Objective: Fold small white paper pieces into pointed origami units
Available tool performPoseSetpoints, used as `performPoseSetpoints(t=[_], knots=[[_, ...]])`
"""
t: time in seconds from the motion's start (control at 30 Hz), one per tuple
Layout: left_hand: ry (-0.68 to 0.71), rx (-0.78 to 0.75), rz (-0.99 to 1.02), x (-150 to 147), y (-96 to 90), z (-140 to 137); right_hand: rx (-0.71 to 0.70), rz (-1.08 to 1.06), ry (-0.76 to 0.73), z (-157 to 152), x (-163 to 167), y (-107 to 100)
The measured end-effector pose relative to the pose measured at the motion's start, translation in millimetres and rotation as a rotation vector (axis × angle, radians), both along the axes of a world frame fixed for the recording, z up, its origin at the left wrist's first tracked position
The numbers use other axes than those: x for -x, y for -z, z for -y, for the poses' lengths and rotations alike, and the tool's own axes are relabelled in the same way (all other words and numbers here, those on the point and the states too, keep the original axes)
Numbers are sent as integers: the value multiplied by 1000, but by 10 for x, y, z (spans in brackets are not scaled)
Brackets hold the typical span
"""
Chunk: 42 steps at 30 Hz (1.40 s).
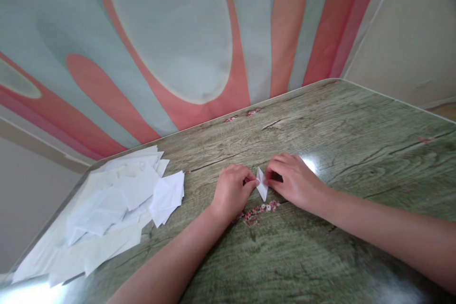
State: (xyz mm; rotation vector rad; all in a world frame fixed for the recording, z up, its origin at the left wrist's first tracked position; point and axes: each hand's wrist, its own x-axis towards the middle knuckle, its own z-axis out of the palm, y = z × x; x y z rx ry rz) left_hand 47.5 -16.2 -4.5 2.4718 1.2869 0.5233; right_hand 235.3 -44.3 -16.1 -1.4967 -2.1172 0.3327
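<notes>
A small piece of folded white paper (262, 187), narrow and diamond-shaped, is held between my two hands just over the table. My left hand (233, 189) pinches its left edge between thumb and fingers. From the other side, my right hand (290, 179) has its thumb and fingertips closed on the right edge. The curled fingers hide part of both edges.
Loose white sheets lie in a large heap (117, 199) at the table's left, with a smaller stack of white paper (168, 195) beside it. The wood-patterned table (356, 152) meets a patterned wall (171, 33) at the back.
</notes>
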Motion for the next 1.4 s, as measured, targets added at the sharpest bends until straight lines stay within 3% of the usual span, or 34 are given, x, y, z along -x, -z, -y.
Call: performPoseSetpoints(t=[0.37,0.5,0.57,0.7,1.0,1.23,1.4], knots=[[259,-89,-338,-48,-319,307,-31,161,-203,121,-83,-148],[310,-131,-490,9,-269,430,17,106,-239,64,-171,-147],[340,-152,-521,84,-221,450,-66,50,-224,22,-198,-153],[379,-145,-545,235,-161,437,-189,145,-384,1,-184,-126],[435,-95,-545,358,-176,407,-139,368,-461,89,-247,-57],[475,-25,-522,407,-261,370,-126,472,-361,291,-238,102],[464,-32,-500,368,-293,393,-221,495,-266,429,-125,163]])
